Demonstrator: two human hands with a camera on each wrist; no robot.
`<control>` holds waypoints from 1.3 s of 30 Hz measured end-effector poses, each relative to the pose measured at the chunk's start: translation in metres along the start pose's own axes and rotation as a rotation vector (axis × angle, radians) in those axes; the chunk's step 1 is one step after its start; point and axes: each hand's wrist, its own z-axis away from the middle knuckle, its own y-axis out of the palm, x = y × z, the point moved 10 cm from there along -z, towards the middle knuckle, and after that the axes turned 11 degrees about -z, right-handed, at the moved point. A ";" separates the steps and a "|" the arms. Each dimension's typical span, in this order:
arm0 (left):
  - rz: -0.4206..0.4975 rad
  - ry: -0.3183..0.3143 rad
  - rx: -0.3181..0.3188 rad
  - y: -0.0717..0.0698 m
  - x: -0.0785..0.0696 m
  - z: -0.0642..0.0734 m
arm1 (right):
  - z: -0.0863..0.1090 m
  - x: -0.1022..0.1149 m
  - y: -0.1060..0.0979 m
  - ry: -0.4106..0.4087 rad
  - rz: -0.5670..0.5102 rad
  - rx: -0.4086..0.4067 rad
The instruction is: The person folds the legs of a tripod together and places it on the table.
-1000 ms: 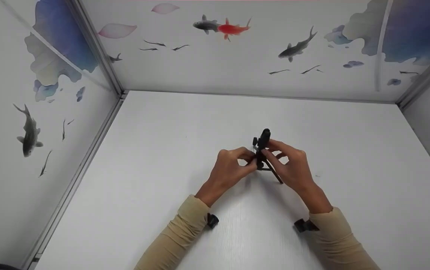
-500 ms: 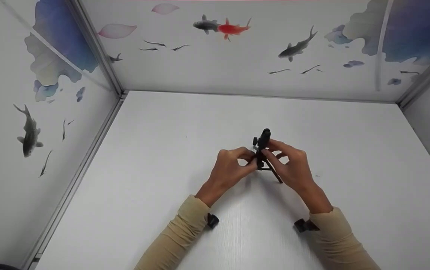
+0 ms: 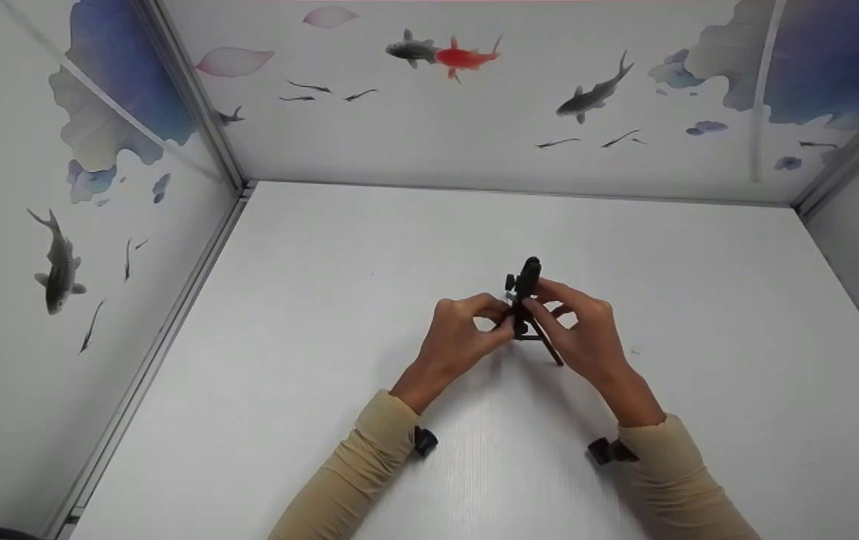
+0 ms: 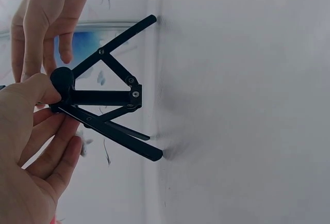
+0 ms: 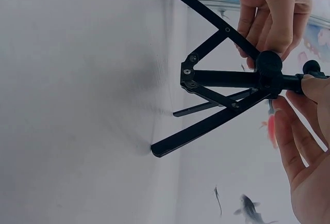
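Black tripod, one, upright, legs splayed and apparently footed on white table; left hand pinching the hub knob, right hand gripping the stem just above, presumably to steady it from both sides

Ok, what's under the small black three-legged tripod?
Flat white tabletop shows beneath the tripod. In the head view, the person's left hand hides part of that area.

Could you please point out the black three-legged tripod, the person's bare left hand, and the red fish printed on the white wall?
Black three-legged tripod (image 4: pixel 100 98): left wrist view, on its central column.
Left hand (image 3: pixel 452 337): head view, on its back.
Red printed fish (image 3: pixel 465 58): head view, on its body.
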 end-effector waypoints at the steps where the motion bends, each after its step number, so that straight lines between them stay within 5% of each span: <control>1: 0.000 0.000 -0.002 0.000 0.000 0.000 | 0.000 0.000 0.000 0.000 0.000 0.000; 39: -0.022 -0.004 -0.015 -0.002 -0.001 0.000 | -0.001 0.004 -0.001 -0.018 -0.004 -0.015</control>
